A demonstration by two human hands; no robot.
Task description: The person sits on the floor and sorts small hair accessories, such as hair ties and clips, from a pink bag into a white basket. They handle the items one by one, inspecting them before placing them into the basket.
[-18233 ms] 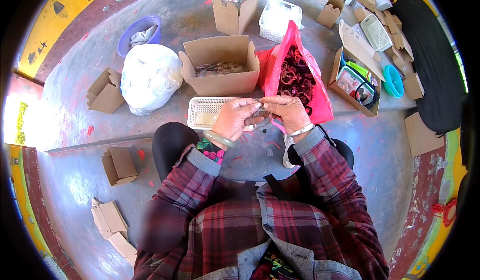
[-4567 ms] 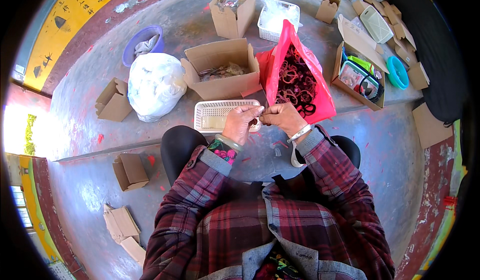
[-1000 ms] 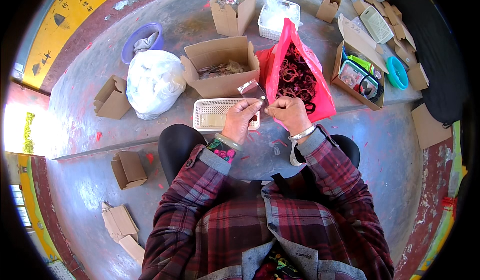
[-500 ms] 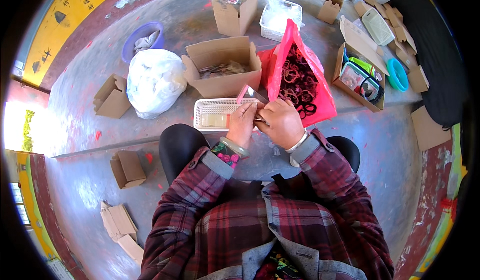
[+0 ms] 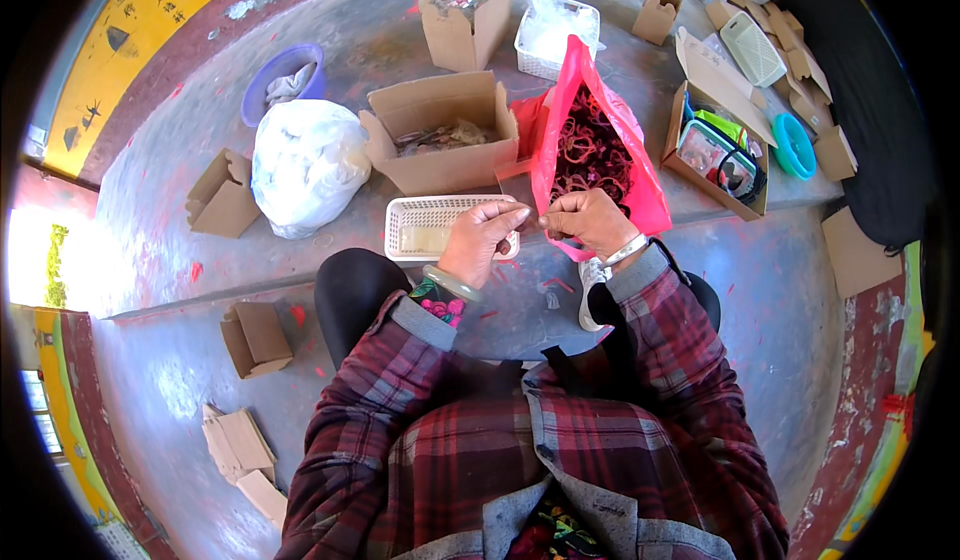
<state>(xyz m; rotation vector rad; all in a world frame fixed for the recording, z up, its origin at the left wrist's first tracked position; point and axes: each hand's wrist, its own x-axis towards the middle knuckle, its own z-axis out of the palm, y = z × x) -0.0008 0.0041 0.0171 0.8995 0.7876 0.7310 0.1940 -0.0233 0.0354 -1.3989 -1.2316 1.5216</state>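
My left hand [image 5: 482, 241] is over the right end of a white plastic basket [image 5: 393, 228], with thumb and fingertips pinched together. Close by on the right, my right hand [image 5: 597, 223] is also pinched, its knuckles in front of the pink bag. Whatever lies between the fingertips is too small and blurred to name. Pale flat pieces [image 5: 425, 240] rest in the basket. The open bright pink plastic bag [image 5: 652, 192] is full of dark red and black loops [image 5: 590, 150]. Behind the basket stands an open cardboard box [image 5: 440, 170] containing small clear packets [image 5: 450, 137].
To the left are a stuffed white plastic bag [image 5: 310, 165], a purple basin [image 5: 257, 90] and small cartons [image 5: 222, 195]. A carton of mixed items [image 5: 720, 165] and a turquoise basket [image 5: 793, 147] stand right. A step edge crosses the floor below the basket.
My hands have moved apart slightly, the right one to the right and a little up. The clear, pink-edged packet that stood above my fingers is no longer visible there.
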